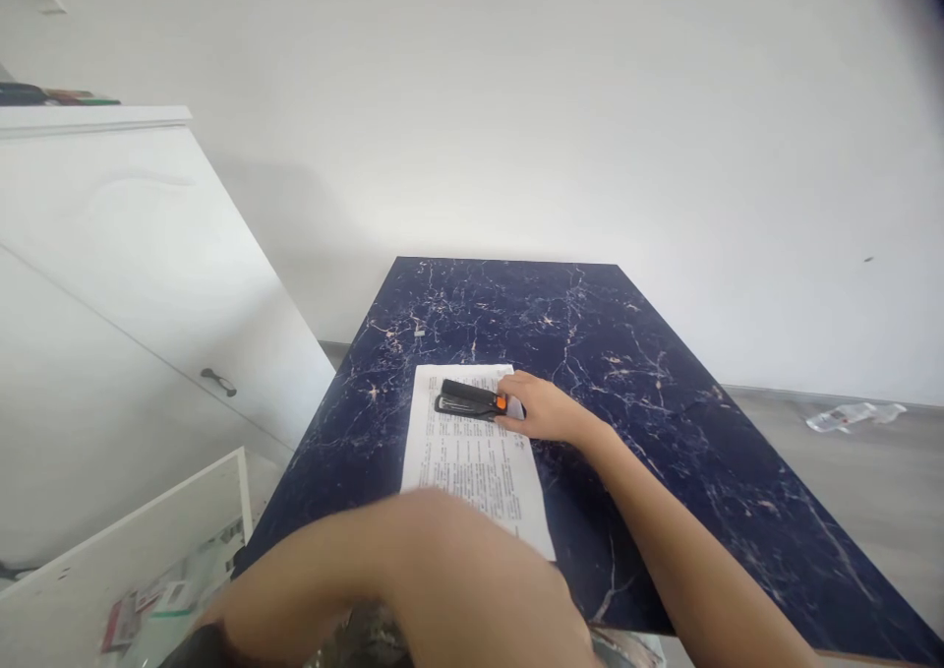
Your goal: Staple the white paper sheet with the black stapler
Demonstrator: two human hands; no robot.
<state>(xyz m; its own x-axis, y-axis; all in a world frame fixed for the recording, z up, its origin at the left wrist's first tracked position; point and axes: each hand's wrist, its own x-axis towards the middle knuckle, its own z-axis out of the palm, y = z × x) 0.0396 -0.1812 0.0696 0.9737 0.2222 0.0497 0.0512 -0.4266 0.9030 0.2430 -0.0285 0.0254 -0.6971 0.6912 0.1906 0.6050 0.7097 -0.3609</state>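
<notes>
A printed sheet of paper point(472, 471) lies on the dark blue marbled table point(516, 314). Over its upper part is a black stapler point(466, 394) with an orange patch at its right end. My right hand point(542, 409) grips that end between thumb and fingers, closed on it. Close to the camera, my left hand point(487, 579) is bent at the wrist and slopes down to the right, covering the paper's lower part. It is blurred and its fingers are hidden, so I cannot tell what it holds.
To the left stands a white cabinet point(110, 215) with a dark handle point(219, 382). Below it, an open drawer point(147, 511) contains assorted items. A clear plastic bottle point(848, 415) lies on the floor at right. The table's far edge is near the white wall point(516, 107).
</notes>
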